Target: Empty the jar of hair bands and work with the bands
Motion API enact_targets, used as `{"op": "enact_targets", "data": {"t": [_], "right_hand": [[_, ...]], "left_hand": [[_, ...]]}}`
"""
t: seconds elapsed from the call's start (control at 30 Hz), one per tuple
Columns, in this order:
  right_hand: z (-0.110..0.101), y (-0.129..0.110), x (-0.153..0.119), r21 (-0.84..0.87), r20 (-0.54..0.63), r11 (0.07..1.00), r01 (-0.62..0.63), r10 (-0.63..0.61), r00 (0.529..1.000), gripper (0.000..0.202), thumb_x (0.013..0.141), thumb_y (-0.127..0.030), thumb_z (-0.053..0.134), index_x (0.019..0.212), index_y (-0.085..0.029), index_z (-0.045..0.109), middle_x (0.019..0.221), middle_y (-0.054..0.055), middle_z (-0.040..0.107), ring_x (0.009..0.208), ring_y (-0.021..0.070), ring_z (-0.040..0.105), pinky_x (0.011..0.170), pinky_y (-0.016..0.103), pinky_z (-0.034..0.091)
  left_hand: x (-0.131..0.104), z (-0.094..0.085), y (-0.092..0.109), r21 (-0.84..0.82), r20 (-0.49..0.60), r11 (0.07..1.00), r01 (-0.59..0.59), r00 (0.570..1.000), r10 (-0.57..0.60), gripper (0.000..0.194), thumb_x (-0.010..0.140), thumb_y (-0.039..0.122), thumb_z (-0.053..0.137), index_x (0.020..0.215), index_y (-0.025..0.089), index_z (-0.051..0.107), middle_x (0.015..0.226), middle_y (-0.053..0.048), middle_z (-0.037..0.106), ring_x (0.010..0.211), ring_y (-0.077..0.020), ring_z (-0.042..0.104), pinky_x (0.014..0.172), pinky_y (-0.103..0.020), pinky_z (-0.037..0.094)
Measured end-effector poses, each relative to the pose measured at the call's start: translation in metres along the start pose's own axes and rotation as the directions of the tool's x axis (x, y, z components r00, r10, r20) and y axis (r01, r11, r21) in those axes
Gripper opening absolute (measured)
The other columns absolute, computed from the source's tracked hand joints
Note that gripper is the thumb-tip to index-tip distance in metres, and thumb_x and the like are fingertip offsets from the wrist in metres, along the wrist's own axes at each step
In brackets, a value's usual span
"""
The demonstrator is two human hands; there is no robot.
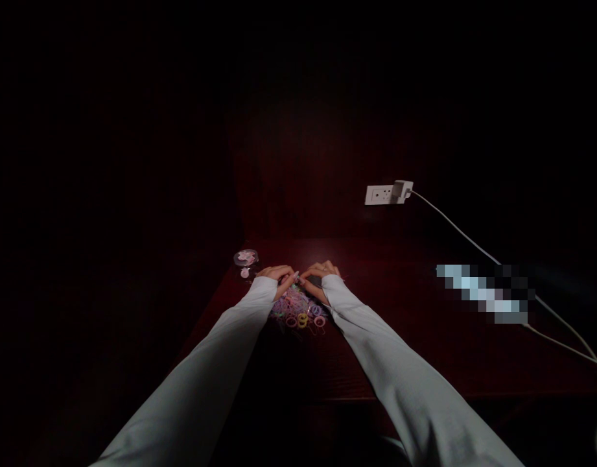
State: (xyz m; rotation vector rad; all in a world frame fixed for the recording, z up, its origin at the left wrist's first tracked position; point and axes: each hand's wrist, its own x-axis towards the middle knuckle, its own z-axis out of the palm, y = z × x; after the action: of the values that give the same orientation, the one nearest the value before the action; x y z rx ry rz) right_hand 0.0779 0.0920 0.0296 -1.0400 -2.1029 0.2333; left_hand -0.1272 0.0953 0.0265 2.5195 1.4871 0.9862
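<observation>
- Landmark: the pile of thin coloured bands (295,303), mostly pink and purple, on the dark red table (376,350); it lies below and between the wrists, partly covered by them.
- Left hand (275,272): over the far left part of the pile, fingers bent inward, tips close to the other hand's; something small and pale shows at the tips, too small to tell whether it is held.
- Right hand (322,268): over the far right part of the pile, fingers curled, tips pointing at the left hand's; cannot tell if it grips anything.
- Both arms in light grey sleeves (400,370), reaching in from the near side of the pile.
- Near edge of the pile: yellow ring (303,320) in the middle, pink ring (291,322) just left of it, paler pink ring (319,322) to its right.
- Beyond the pile, to the left: round clear container (246,257) with pink and white pieces inside; small pink round piece (244,273) just in front of it.
- Wall beyond the pile, to the right: white socket plate (376,194), white plug adapter (402,189) in it, pale cable (456,227) running off rightward.
- Well right of the pile: pixelated object (483,293), cannot identify.
</observation>
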Motion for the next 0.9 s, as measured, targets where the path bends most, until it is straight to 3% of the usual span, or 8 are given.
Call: {"op": "enact_targets", "data": {"t": [0.43,0.63,0.9], "right_hand": [[0.008,0.010,0.005,-0.003,0.011,1.000,-0.012,0.012,1.000,0.012,0.088,-0.037,0.070,0.087,-0.029,0.079,0.097,0.002,0.074,0.099,0.0230,0.053,0.091,0.038,0.032],[0.016,0.017,0.009,-0.012,-0.004,1.000,-0.024,0.024,1.000,0.015,0.088,-0.038,0.069,0.084,-0.027,0.079,0.090,0.003,0.075,0.096,0.0226,0.054,0.088,0.037,0.033],[0.014,0.017,0.007,-0.005,-0.026,1.000,-0.011,0.011,1.000,0.015,0.087,-0.036,0.068,0.084,-0.027,0.079,0.088,0.003,0.076,0.094,0.0223,0.055,0.088,0.037,0.034]], "left_hand": [[0.000,0.000,0.004,0.003,0.001,1.000,-0.013,1.000,0.013,0.041,0.098,0.047,0.045,0.081,0.018,0.069,0.074,-0.001,0.065,0.065,-0.0132,0.051,0.064,-0.024,0.036],[0.000,0.000,0.002,0.013,-0.003,0.999,-0.042,0.999,0.042,0.035,0.099,0.041,0.046,0.082,0.017,0.067,0.077,-0.002,0.065,0.069,-0.0136,0.054,0.068,-0.024,0.038],[-0.002,-0.004,0.010,0.055,-0.060,0.998,0.011,0.998,-0.008,0.029,0.098,0.032,0.046,0.080,0.018,0.064,0.077,-0.003,0.065,0.070,-0.0146,0.056,0.067,-0.025,0.038]]}}
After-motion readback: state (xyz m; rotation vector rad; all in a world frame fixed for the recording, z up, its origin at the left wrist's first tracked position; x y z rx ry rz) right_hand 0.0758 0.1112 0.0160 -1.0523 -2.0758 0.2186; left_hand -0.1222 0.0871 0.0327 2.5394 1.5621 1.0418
